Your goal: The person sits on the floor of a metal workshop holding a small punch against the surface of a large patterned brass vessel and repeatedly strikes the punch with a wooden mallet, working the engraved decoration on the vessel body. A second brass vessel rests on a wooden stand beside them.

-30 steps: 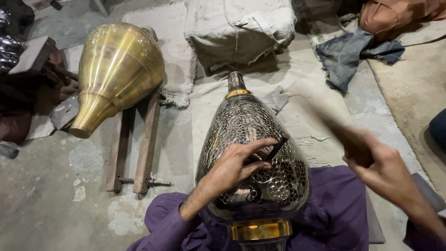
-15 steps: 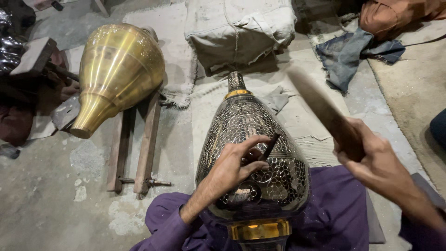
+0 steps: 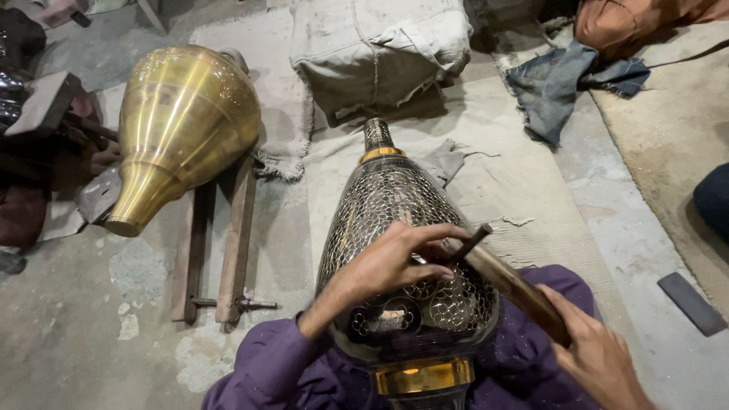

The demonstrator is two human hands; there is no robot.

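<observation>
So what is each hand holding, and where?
Left hand pinches a thin punch near its lower end against the pierced vessel; right hand grips a wooden mallet by its end.

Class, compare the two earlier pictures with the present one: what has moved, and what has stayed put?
The right hand swung its wooden mallet down from its raised position onto the thin chisel. The left hand kept the chisel against the pierced metal vase. The plain brass vase and folded cloth stayed put.

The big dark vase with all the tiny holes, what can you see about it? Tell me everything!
The dark pierced vase looks like metal, teardrop-shaped, covered in lacy cut-out patterns, with shiny gold bands at its narrow neck and wide end. It lies across the person's lap, neck pointing away. The left hand rests on it holding a thin chisel against it, and a wooden stick in the right hand meets the chisel.
</observation>
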